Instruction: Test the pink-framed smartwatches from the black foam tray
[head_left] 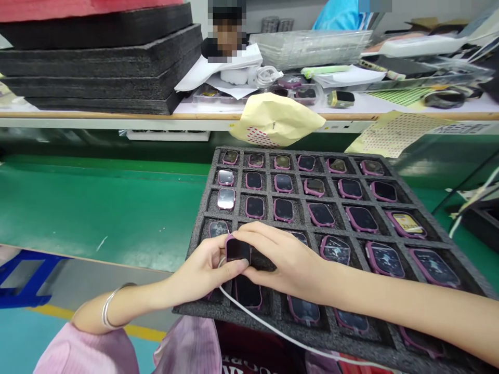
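A black foam tray (202, 215) holds rows of purple-framed watches in separate compartments. Over its near left part, my left hand (210, 265) grips a purple watch (237, 250) with a dark screen, its thumb across the lower edge. My right hand (278, 252) reaches in from the right, fingers at the top and right side of that same watch. A white cable (253, 313) runs from beneath my left hand toward the lower right. One watch (407, 223) at the right shows a lit yellow screen.
Thick black foam trays (97, 65) are stacked on the shelf (156, 119) at upper left. Clear plastic trays (307, 47), papers and a coiled white cable (267, 76) lie on it too. Yellow sheets (273, 122) hang over its edge. The green table (97, 208) extends left.
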Demonstrator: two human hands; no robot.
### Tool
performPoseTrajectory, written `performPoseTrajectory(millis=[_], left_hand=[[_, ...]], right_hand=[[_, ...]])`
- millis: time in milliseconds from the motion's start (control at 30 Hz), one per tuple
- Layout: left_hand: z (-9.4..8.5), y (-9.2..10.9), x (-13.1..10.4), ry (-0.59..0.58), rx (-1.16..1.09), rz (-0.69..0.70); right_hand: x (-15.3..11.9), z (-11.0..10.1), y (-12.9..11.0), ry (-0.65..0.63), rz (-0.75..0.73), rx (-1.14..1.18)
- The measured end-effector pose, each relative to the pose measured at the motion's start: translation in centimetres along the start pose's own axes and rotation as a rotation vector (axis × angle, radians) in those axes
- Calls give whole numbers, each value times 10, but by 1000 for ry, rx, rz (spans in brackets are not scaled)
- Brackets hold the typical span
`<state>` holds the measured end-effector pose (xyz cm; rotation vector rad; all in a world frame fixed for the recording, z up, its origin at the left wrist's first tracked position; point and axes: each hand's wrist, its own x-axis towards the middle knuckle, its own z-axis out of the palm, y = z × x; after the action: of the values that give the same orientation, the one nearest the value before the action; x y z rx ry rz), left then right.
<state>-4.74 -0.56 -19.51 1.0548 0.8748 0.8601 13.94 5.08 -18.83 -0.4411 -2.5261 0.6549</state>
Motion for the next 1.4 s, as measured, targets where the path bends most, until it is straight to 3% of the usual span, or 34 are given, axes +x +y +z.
performPoseTrajectory(millis=[167,433,1400], left_hand=[[-1,1,0,-5,23,-1],[-1,2,0,-2,44,-36],[-2,-9,-6,-25,200,38]], right_hand=[[1,2,-3,75,62,165],[0,4,-2,113,82,230],[-7,7,-2,95,1,3]])
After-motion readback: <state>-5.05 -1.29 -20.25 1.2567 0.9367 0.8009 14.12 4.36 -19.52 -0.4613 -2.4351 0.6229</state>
